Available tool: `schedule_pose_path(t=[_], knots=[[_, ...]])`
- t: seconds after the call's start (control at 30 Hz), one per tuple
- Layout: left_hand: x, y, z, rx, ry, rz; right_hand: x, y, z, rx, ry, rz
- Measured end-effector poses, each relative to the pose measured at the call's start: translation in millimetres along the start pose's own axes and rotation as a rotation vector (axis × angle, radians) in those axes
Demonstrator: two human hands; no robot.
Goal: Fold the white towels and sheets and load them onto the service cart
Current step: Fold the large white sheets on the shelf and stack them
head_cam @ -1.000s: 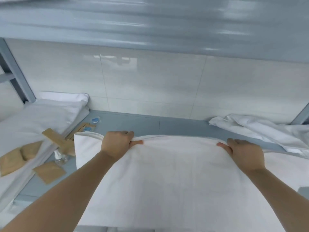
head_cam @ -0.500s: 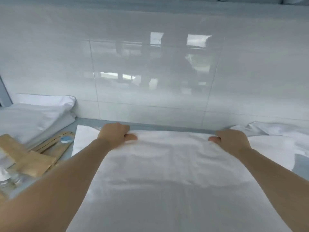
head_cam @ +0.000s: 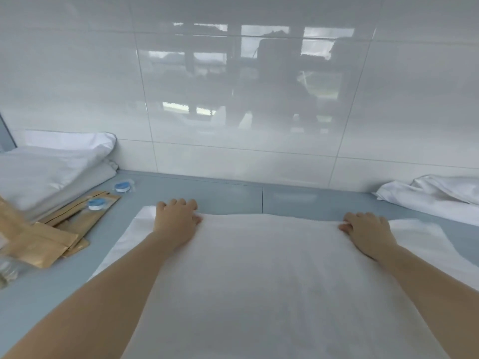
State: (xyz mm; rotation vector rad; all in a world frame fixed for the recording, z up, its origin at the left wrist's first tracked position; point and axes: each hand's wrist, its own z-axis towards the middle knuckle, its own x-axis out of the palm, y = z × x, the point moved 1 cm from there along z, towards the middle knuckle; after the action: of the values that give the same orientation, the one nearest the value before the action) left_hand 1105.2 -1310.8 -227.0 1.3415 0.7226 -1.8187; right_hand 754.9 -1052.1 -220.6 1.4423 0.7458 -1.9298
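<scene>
We see both arms stretched forward over a white towel [head_cam: 272,275] spread on a grey-blue shelf [head_cam: 225,195]. The left hand [head_cam: 176,218] sits at the towel's far left edge, knuckles up, fingers curled over the edge and thumb pressed on top — it looks clamped on the fabric. The right hand [head_cam: 368,231] rests palm down near the far right edge, fingers bent against the cloth and thumb tucked at the fold; we cannot tell whether it grips the towel or only presses it flat. Both forearms run in from the bottom corners and lie low over the towel.

The towel covers the middle and near part of the shelf, its far edge short of the white tiled wall [head_cam: 233,99]. At left, a stack of folded linen [head_cam: 51,172] sits against the wall; beside it lie tan paper packets [head_cam: 51,239] and two small blue-lidded cups [head_cam: 121,187] — no print readable on any of them. At right, a crumpled white sheet [head_cam: 430,195] lies on the shelf, apart from the towel. No labels or writing legible anywhere.
</scene>
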Motion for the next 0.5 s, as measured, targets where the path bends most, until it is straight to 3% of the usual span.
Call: schedule_pose_path(t=[0.1,0.2,0.3,0.4,0.5], knots=[[3.6,-21.3,-5.0,-0.010,-0.019,-0.018,4.7,22.2,-1.7,0.033,0.005,-0.006],[-5.6,-64.9,-14.1,0.094,-0.079,-0.166,-10.9,73.9,-7.3,-0.171,-0.110,0.189],[-6.7,-114.9,-30.6,0.192,-0.007,-0.263,-20.3,144.4,-25.9,-0.373,-0.034,0.430],[1.7,-130.4,-39.8,0.171,0.024,-0.284,-17.3,187.9,-41.2,-0.322,0.037,0.614],[11.9,-116.5,-41.9,0.125,0.086,-0.269,-6.0,194.8,-44.4,-0.345,0.030,0.558]])
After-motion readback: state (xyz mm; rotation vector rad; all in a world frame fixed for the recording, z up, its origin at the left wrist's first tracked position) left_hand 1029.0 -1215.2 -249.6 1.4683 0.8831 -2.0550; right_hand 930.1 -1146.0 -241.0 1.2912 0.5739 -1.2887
